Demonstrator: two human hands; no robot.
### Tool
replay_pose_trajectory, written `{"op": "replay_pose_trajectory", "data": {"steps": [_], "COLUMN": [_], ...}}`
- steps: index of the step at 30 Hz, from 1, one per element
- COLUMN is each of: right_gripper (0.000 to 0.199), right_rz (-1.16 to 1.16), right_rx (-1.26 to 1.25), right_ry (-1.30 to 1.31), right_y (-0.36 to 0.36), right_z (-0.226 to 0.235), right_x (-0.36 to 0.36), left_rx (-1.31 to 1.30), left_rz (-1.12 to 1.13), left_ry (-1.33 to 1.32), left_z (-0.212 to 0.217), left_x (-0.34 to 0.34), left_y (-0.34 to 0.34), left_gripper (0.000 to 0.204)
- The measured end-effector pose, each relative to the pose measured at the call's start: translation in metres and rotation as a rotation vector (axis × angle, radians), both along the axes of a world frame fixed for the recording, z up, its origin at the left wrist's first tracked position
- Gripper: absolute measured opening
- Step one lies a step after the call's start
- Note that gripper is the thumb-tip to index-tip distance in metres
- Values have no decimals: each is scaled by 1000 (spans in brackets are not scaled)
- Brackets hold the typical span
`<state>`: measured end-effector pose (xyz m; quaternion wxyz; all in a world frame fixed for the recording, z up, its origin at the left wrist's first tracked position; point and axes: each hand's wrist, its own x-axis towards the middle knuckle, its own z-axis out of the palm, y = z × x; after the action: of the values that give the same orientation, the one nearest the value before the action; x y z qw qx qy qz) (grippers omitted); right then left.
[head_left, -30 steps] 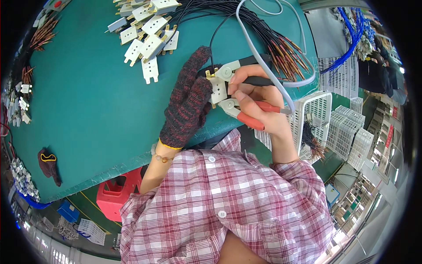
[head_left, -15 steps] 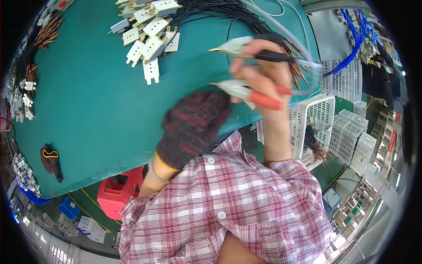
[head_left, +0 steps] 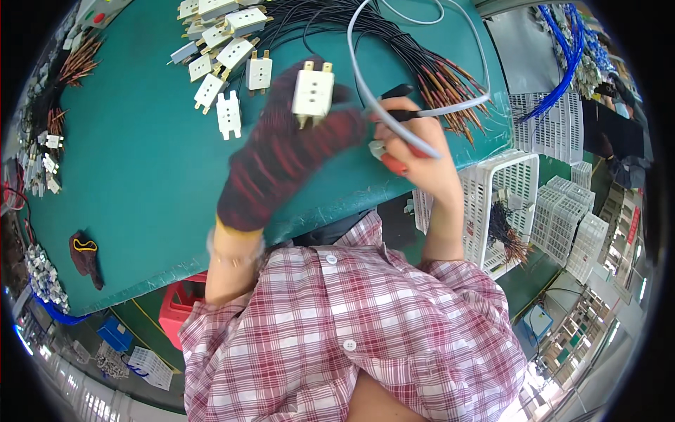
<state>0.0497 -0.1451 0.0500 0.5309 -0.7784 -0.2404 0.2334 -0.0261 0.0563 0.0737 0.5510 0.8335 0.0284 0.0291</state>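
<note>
My left hand (head_left: 281, 151), in a dark red knitted glove, holds a white plastic connector block (head_left: 312, 90) with metal pins above the green table (head_left: 126, 176). Beside it my bare right hand (head_left: 415, 151) grips a pair of pliers (head_left: 401, 112) with red and black handles. A grey cable (head_left: 394, 119) loops across the right hand. Several more white connector blocks (head_left: 225, 56) lie in a heap at the table's far side, joined to a bundle of black wires with copper ends (head_left: 436, 70).
A spare dark glove (head_left: 86, 257) lies near the table's left front edge. Small white parts and copper-tipped wires (head_left: 49, 141) line the left rim. White plastic crates (head_left: 506, 197) stand to the right, one holding wires. A red bin (head_left: 179, 309) sits under the table.
My left hand has risen from near the table's front edge to over the table and now holds up a white connector block. The right hand with the pliers has lowered slightly.
</note>
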Motion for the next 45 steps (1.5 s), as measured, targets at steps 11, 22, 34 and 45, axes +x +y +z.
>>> {"op": "replay_pose_trajectory", "data": {"steps": [11,22,34,45], "right_gripper": [38,9,29,24], "right_rz": [-160,-177,-185,-270], "right_rx": [492,226,348,515], "right_ry": [156,27,118,61], "right_y": [12,16,18,49], "right_z": [27,36,32,46], "right_x": [-12,-14,-15,19], "left_rx": [-497,-123,177,500], "left_rz": [13,-5,93,141], "left_ry": [-115,-284,-385,-283], "left_z": [-84,-71,-72,-47], "left_x": [8,5,-1,-15], "left_y": [-36,-41,-49,-30], "left_gripper": [48,64,72,47]}}
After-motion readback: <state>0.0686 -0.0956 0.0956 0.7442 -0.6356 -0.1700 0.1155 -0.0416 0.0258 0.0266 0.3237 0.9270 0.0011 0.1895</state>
